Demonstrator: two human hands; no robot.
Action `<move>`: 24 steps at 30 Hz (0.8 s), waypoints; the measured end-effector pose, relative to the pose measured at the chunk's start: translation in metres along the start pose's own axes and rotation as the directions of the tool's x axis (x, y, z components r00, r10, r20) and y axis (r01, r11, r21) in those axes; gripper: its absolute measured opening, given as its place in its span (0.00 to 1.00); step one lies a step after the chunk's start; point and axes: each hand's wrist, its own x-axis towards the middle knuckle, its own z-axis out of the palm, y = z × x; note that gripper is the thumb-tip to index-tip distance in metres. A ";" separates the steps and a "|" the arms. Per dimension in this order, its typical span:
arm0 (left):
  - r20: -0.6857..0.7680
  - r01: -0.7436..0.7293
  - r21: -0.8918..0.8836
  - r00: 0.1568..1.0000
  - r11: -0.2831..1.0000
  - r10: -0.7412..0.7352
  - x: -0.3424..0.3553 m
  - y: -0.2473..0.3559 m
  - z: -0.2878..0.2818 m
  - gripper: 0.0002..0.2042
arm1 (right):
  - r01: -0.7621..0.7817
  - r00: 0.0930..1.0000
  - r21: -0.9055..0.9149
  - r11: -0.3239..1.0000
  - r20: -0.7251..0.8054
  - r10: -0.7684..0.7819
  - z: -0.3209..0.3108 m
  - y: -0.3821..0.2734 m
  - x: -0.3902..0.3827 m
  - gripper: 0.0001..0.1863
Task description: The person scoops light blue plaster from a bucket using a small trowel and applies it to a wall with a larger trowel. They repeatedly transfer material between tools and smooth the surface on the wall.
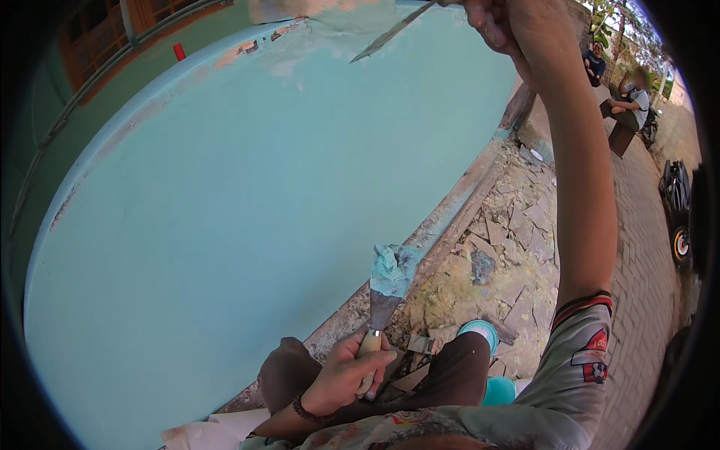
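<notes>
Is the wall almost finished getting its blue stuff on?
Mostly. The wall looks smooth and pale blue nearly all over. Now the right hand reaches up with a blade at the top edge, and the left hand holds a putty knife loaded with blue filler. Left to do: the patchy bare spots along the top.

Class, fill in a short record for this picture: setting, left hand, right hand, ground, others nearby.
setting: outdoors, facing a pale blue wall
left hand: grips a wooden-handled putty knife loaded with blue-green filler
right hand: raised, holds a scraper with its blade against the top of the wall
ground: broken tiles along the wall's foot, brick paving to the right
others nearby: two people sitting at upper right
</notes>
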 end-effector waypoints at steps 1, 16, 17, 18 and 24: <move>-0.017 -0.012 -0.036 1.000 0.999 0.012 0.000 -0.002 -0.002 0.06 | -0.009 1.000 -0.049 0.999 -0.002 0.009 0.007 -0.001 0.007 0.20; -0.096 0.004 -0.085 0.995 0.996 -0.012 -0.014 0.002 0.019 0.09 | -0.066 0.995 -0.148 0.987 0.065 0.077 -0.007 -0.013 0.068 0.22; -0.106 -0.005 -0.084 0.994 0.996 -0.004 -0.016 0.000 0.022 0.09 | -0.060 0.995 -0.136 0.989 0.072 0.070 -0.011 -0.013 0.069 0.22; -0.117 -0.013 -0.083 0.993 0.996 0.004 -0.017 -0.001 0.024 0.09 | -0.057 0.994 -0.126 0.990 0.086 0.068 -0.015 -0.012 0.071 0.22; -0.095 0.017 -0.081 0.995 0.997 -0.025 -0.015 -0.001 0.007 0.09 | -0.097 0.992 -0.173 0.980 0.067 0.110 0.011 -0.010 0.092 0.22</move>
